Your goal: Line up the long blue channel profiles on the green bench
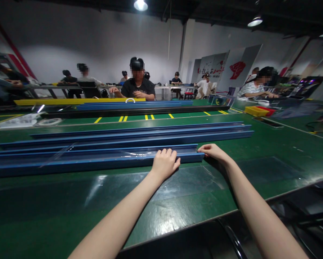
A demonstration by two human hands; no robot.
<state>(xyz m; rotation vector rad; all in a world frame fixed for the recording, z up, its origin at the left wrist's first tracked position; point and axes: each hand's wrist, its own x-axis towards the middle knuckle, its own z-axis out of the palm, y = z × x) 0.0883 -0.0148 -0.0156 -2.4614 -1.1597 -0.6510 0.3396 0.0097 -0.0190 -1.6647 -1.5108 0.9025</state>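
Note:
A long blue plastic channel [96, 163] lies lengthwise in front of me, with a strip of clear film [135, 153] inside it. My left hand [166, 163] rests over the near wall close to the right end, its fingers bent into the channel and the thumb outside. At that right end, my right hand [213, 151] is closed in a pinch against the tip of the channel. What sits between those fingertips is too small to make out. Behind it, more blue channels [223, 134] lie side by side.
Flat clear sheets [118, 185] cover part of the green table [177, 219] near me. Farther back lie a black channel [150, 111], a yellow channel [83, 102] and a yellow tray [255, 111]. A person [138, 84] sits opposite; several others work around the room.

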